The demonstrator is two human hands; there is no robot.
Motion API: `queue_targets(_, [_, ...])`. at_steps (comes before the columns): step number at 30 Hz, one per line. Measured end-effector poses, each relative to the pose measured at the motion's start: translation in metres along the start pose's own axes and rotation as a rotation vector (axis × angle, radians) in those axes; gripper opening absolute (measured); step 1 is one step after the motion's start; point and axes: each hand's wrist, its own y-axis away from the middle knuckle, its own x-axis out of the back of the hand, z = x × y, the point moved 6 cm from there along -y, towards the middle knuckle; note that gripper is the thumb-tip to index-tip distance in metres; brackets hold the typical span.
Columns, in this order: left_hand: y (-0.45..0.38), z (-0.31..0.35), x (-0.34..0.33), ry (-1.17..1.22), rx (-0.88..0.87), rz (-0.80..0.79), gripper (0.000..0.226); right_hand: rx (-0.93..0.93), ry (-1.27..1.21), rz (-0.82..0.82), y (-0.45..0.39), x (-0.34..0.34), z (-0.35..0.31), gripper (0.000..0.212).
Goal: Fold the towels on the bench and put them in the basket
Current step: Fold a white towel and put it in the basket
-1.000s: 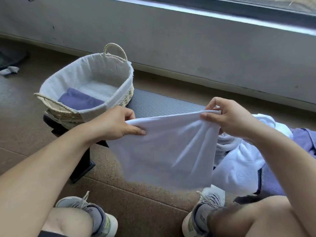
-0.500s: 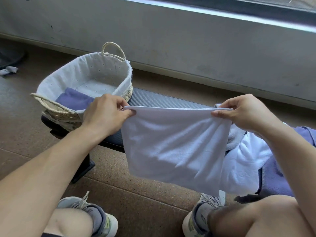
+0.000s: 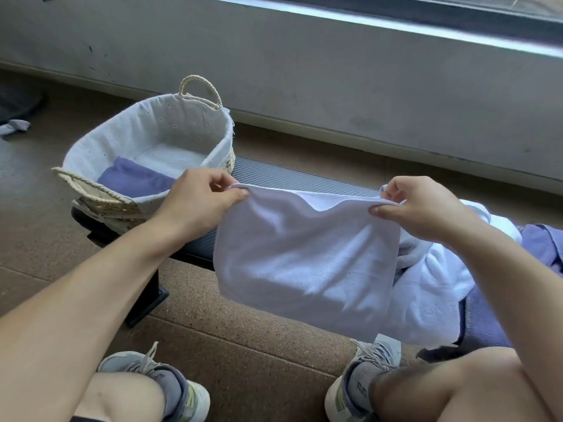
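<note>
Item: white towel (image 3: 304, 257). Held in the air in front of the desk (image 3: 289, 181), hanging over its front edge and clear of the floor. Top hem stretched between both hands; it appears doubled along that hem, though the layers cannot be told for certain.

Left hand (image 3: 198, 202): pinches the top left corner, thumb over fingers. Right hand (image 3: 426, 208): pinches the top right corner likewise.

Handling, as judged: light, soft, limp terry; sags between grips, not slippery, not fragile. Best held by corners or hem, and laid flat on the desk to crease.

Basket (image 3: 146, 132): lined, at the desk's left end, one folded purple towel (image 3: 134, 178) inside.

Pile (image 3: 441, 269): unfolded white and purple towels at the desk's right end, draping over the front edge.
</note>
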Motion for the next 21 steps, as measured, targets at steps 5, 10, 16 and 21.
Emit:
queue_targets(5, [0.016,0.009,-0.023,0.126,0.02,0.02,0.016,0.141,-0.288,-0.006,0.013,-0.021,-0.04,0.013])
queue_targets(10, [0.026,0.017,-0.041,0.269,0.008,-0.013,0.018,0.325,-0.424,0.006,0.032,-0.042,-0.091,0.028])
queue_targets(16, [0.032,0.015,-0.049,0.54,0.116,-0.17,0.038,0.512,-0.325,0.056,0.034,-0.048,-0.105,0.016])
queue_targets(21, [0.034,0.013,-0.052,0.654,0.238,-0.345,0.033,0.509,-0.326,0.084,0.027,-0.047,-0.102,0.006])
